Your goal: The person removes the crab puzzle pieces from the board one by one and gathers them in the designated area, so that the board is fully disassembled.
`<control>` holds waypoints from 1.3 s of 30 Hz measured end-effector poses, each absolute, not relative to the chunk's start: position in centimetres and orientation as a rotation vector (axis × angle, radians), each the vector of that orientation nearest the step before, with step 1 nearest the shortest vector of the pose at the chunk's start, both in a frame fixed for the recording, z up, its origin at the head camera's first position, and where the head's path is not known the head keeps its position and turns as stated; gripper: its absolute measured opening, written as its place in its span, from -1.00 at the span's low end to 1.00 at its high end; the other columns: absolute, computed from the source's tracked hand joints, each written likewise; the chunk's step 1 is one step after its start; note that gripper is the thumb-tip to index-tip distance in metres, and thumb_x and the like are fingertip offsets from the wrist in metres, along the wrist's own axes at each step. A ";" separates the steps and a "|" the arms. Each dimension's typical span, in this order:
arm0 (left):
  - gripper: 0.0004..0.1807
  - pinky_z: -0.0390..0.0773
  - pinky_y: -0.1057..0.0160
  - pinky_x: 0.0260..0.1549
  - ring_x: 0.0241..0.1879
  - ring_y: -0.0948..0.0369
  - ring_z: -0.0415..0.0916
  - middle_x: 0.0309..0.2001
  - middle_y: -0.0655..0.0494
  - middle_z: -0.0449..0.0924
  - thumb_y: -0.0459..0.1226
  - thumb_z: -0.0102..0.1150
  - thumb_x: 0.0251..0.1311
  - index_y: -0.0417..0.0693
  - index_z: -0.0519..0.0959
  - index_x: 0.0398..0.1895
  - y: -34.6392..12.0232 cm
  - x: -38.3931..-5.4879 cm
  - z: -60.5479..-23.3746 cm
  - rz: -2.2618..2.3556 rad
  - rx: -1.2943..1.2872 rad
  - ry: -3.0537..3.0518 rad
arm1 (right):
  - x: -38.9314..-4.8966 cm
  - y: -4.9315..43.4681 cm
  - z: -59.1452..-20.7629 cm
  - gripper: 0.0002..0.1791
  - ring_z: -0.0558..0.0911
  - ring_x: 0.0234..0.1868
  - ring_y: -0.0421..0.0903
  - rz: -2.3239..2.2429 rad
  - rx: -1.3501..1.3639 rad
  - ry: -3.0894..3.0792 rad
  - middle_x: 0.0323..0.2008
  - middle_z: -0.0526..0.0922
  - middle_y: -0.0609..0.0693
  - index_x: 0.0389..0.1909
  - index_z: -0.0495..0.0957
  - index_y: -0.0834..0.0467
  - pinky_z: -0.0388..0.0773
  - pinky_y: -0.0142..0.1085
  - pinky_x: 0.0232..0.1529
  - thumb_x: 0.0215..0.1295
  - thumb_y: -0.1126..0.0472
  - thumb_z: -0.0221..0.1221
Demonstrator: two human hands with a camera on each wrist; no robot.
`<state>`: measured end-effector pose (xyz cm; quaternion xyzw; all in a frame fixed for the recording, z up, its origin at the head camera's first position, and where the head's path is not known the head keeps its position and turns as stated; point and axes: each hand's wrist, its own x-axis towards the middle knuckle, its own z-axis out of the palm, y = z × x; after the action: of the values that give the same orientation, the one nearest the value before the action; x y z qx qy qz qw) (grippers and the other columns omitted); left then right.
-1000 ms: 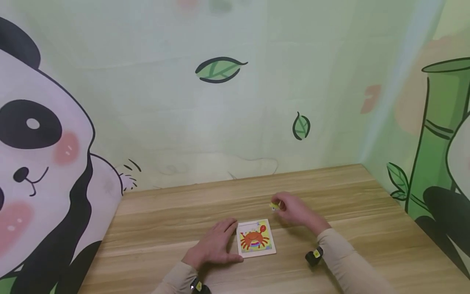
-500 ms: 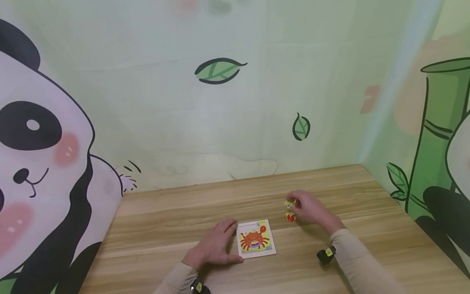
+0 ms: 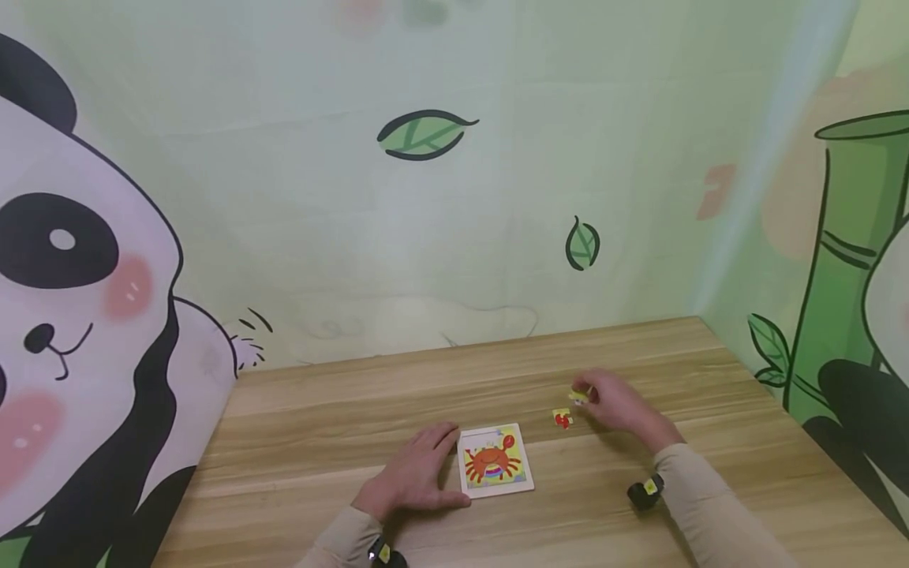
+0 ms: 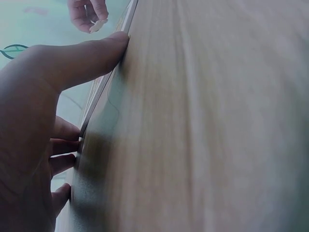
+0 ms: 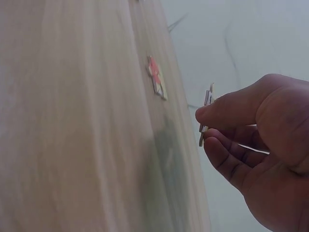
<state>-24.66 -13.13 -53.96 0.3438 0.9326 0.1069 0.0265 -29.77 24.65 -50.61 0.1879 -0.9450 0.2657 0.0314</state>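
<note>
A square puzzle tray with a red crab picture lies flat on the table; a pale gap shows along its upper left. My left hand lies along the tray's left side, thumb at the lower corner and fingertips at the upper one. Seen from the left wrist, the thumb touches the tray's edge. To the right, my right hand pinches a small yellow jigsaw piece above the table, tilted on edge in the right wrist view. Just below it, a red and yellow jigsaw piece lies on the table.
The wooden tabletop reaches back to a printed wall cloth with a panda at left and bamboo at right. A black wrist camera hangs under the right sleeve.
My right hand has moved right, away from the tray, with the yellow jigsaw piece still pinched. The red and yellow piece beneath has come into sight. My left hand and the tray have stayed put.
</note>
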 end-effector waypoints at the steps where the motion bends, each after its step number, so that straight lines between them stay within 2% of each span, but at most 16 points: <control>1: 0.15 0.17 -0.01 0.44 0.44 0.04 0.13 0.46 -0.02 0.16 0.45 0.12 -0.06 -0.12 0.20 0.46 -13.1 -24.7 -53.9 0.330 1.060 2.881 | -29.8 24.8 -50.7 -0.75 0.55 -0.31 -0.14 0.815 0.582 -2.912 -0.26 0.63 0.05 -0.17 0.60 0.23 0.59 -0.28 -0.28 0.11 0.35 0.33; 6: 0.16 0.17 -0.02 0.44 0.44 0.03 0.14 0.46 -0.03 0.15 0.45 0.13 -0.06 -0.13 0.19 0.46 -13.1 -24.8 -54.0 0.327 1.061 2.884 | -29.7 25.2 -50.9 -0.77 0.56 -0.33 -0.13 0.807 0.594 -2.915 -0.31 0.63 0.03 -0.22 0.59 0.20 0.59 -0.28 -0.32 0.07 0.40 0.32; 21: 0.15 0.21 -0.04 0.41 0.43 0.02 0.14 0.45 -0.03 0.16 0.44 0.13 -0.06 -0.14 0.20 0.46 -13.2 -24.8 -54.1 0.332 1.075 2.893 | -29.4 25.8 -51.2 -0.75 0.60 -0.29 -0.08 0.723 0.607 -2.962 -0.33 0.64 0.04 -0.28 0.59 0.22 0.64 -0.14 -0.21 0.00 0.51 0.26; 31: 0.15 0.21 -0.02 0.42 0.43 0.03 0.14 0.45 -0.02 0.17 0.45 0.12 -0.06 -0.13 0.20 0.46 -13.2 -24.6 -54.0 0.321 1.066 2.889 | -29.1 25.9 -51.5 -0.81 0.55 -0.34 -0.13 0.692 0.628 -2.979 -0.36 0.63 0.03 -0.32 0.62 0.23 0.60 -0.20 -0.26 0.01 0.48 0.25; 39: 0.16 0.21 -0.02 0.42 0.43 0.03 0.15 0.45 -0.02 0.17 0.45 0.12 -0.06 -0.14 0.20 0.46 -13.1 -24.6 -54.0 0.324 1.065 2.894 | -29.0 25.8 -51.4 -0.78 0.60 -0.28 -0.04 0.641 0.672 -2.985 -0.31 0.65 0.09 -0.27 0.66 0.30 0.63 -0.12 -0.19 0.01 0.49 0.23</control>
<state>-24.64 -13.13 -53.98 0.3435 0.9331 0.1044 0.0203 -28.96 25.81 -51.37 0.2148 -0.9548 0.2051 0.0078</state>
